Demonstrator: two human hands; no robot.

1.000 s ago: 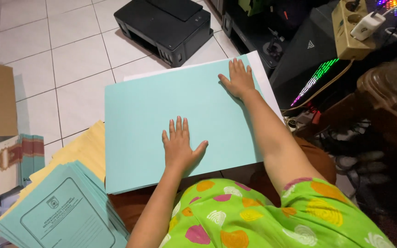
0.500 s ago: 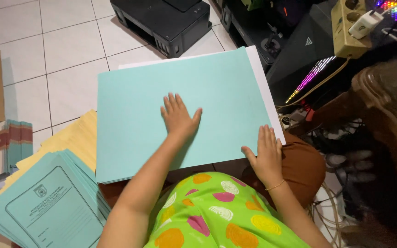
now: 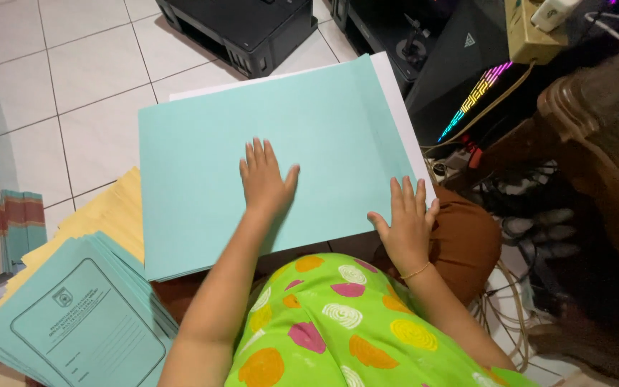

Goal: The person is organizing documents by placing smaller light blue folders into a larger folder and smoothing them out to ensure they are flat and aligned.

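Note:
A large light-blue paper sheet point(image 3: 202, 165) lies on top of white sheets point(image 3: 392, 93) across my lap. My left hand point(image 3: 265, 180) presses flat on the middle of the blue sheet, fingers spread. My right hand point(image 3: 406, 223) rests flat on the sheet's near right corner, fingers apart, a thin bracelet on the wrist. Neither hand grips anything.
A stack of printed blue folders point(image 3: 73, 319) lies at lower left over yellow sheets point(image 3: 112, 215). A black printer point(image 3: 241, 29) sits on the tiled floor ahead. At the right are a computer case with coloured lights point(image 3: 478, 93), a power strip point(image 3: 531, 29) and tangled cables point(image 3: 517, 201).
My right hand slid from the sheet's far right corner back to the near right corner. My left hand moved from the near edge up toward the sheet's middle.

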